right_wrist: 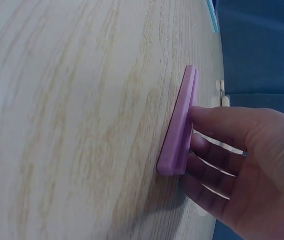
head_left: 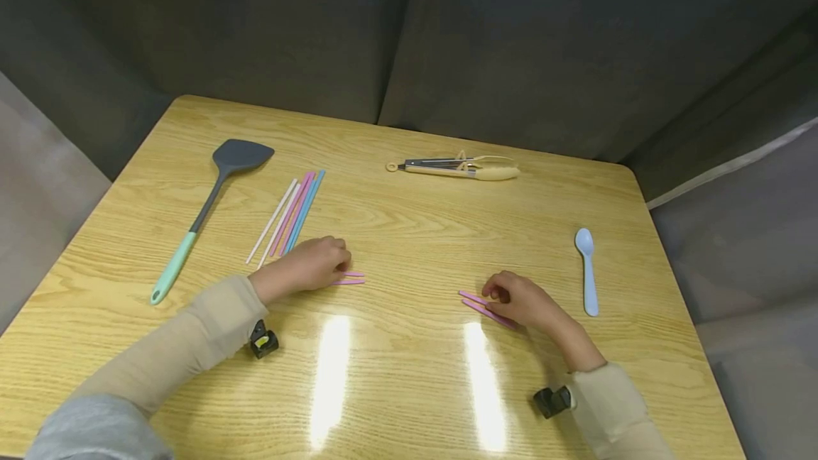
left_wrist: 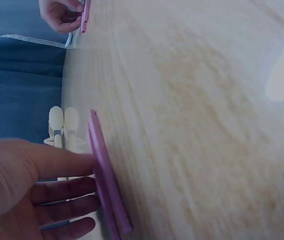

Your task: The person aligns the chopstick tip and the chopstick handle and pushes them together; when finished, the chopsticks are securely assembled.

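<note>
Near the middle-left of the table my left hand [head_left: 313,263] is over a pair of pink chopsticks [head_left: 348,282]; their other ends are hidden under it in the head view. In the left wrist view the thumb touches these chopsticks [left_wrist: 107,175], with the other fingers loosely extended beside them. To the right, my right hand [head_left: 520,299] is at a second pink pair [head_left: 476,303] lying on the table. The right wrist view shows its thumb touching that pair [right_wrist: 178,125], the remaining fingers slightly bent alongside.
Several white, pink and blue chopsticks [head_left: 296,211] lie behind my left hand. A spatula [head_left: 207,204] with a mint handle rests at far left. Yellow tongs [head_left: 456,167] lie at the back, and a pale blue spoon [head_left: 588,272] is at the right.
</note>
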`<state>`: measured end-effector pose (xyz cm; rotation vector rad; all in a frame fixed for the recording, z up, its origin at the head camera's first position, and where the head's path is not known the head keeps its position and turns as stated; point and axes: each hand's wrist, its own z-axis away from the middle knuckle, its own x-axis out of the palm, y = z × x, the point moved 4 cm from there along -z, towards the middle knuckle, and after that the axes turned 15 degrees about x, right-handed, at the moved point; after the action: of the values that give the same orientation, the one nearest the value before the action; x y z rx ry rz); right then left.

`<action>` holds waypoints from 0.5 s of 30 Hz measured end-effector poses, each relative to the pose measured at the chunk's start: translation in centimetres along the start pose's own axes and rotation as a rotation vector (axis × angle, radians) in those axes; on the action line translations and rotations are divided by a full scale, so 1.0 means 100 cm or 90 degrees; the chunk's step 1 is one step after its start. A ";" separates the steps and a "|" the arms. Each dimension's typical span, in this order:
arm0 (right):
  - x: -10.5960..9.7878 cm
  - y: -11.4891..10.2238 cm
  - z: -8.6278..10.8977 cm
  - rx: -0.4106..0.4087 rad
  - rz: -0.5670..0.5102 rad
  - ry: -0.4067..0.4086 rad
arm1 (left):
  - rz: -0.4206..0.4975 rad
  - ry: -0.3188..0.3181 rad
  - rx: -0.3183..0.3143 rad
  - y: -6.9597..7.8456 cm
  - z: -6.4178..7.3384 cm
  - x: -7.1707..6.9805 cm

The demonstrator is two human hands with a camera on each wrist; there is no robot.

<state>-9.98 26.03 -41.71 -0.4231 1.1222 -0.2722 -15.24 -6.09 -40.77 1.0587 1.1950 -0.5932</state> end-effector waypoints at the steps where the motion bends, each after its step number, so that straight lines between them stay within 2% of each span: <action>1: 0.000 0.000 0.000 -0.005 0.001 0.001 | -0.008 0.006 0.002 0.000 0.000 0.001; 9: 0.000 -0.002 -0.001 -0.006 0.021 0.005 | -0.048 0.039 0.020 0.001 -0.002 0.002; 15: 0.002 -0.003 -0.002 0.002 0.034 0.011 | -0.012 0.061 0.008 -0.001 -0.006 0.000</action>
<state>-10.13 25.65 -41.80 -0.3880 1.1476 -0.2308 -15.58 -5.58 -40.84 1.0977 1.2868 -0.5707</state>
